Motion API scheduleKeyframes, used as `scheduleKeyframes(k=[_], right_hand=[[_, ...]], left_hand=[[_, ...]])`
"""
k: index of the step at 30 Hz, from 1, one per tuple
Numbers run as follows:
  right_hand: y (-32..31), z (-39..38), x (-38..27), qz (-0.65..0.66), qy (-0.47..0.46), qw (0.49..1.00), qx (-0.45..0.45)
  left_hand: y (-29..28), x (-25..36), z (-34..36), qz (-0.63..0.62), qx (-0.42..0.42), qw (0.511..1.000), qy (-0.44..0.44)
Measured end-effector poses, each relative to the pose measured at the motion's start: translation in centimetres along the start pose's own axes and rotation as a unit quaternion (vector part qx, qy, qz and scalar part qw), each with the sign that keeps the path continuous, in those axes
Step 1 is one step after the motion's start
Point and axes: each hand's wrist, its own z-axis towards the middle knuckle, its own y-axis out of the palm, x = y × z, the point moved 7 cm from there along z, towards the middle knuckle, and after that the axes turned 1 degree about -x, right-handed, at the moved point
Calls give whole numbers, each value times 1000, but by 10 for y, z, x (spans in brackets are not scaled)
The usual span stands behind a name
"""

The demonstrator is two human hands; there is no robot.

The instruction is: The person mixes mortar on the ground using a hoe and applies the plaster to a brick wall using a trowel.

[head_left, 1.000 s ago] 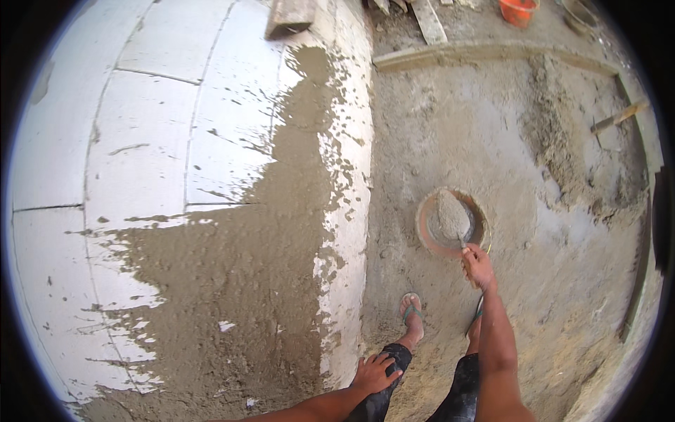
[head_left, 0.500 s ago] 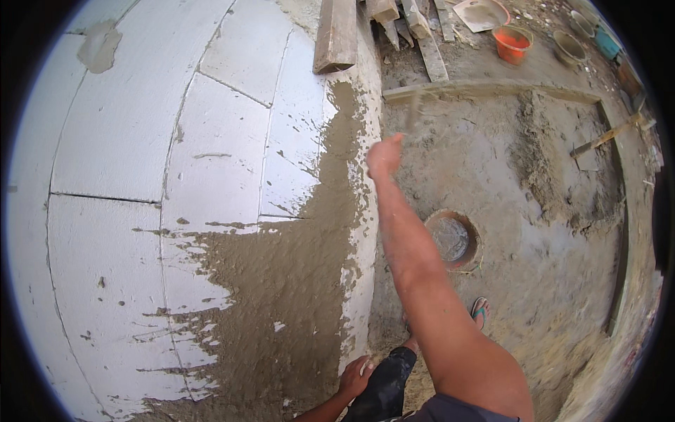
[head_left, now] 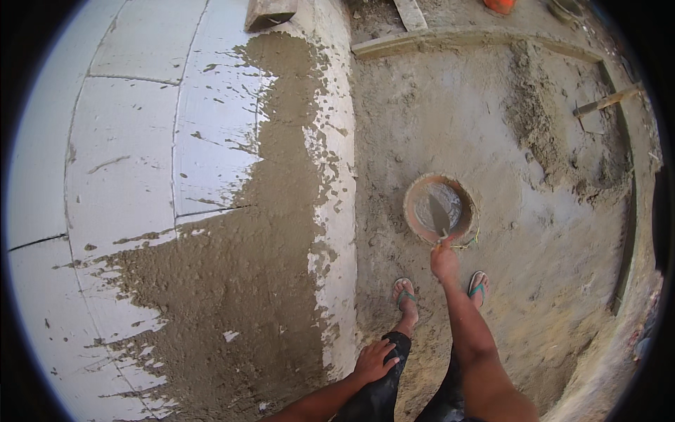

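Right of the block wall (head_left: 119, 133), on the grey mortar-smeared floor (head_left: 408, 126), sits a round bucket (head_left: 413, 211): reddish-brown inside, crusted rim, pale wet mix (head_left: 453, 199) at the bottom. Right hand (head_left: 444, 263) closed around the handle of a pointing trowel (head_left: 439, 213); leaf-shaped blade points far, over the bucket's opening. Can't tell if the tip touches the mix. Left hand (head_left: 375, 361) lies flat on the left knee, fingers a bit spread, gripping nothing. Wall is smooth, whitish rectangular blocks with thin dark joints; coarse brown-grey mortar coat (head_left: 232, 281) covers its right part, ragged splashes along the left edge. Squared timber block (head_left: 271, 14) at the far end. Far right: lumpy mortar ridge (head_left: 531, 105), wooden-handled tool (head_left: 608, 100) beside it, orange bucket (head_left: 500, 5) beyond the raised border (head_left: 478, 35).
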Motion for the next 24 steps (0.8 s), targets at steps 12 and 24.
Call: scheduleKeyframes(k=[12, 24], right_hand=[[33, 165, 89, -233, -92, 966, -63], [-37, 111, 122, 238, 10, 943, -233]], left_hand=[[47, -9, 23, 91, -67, 989, -91], [39, 13, 45, 118, -76, 988, -62]])
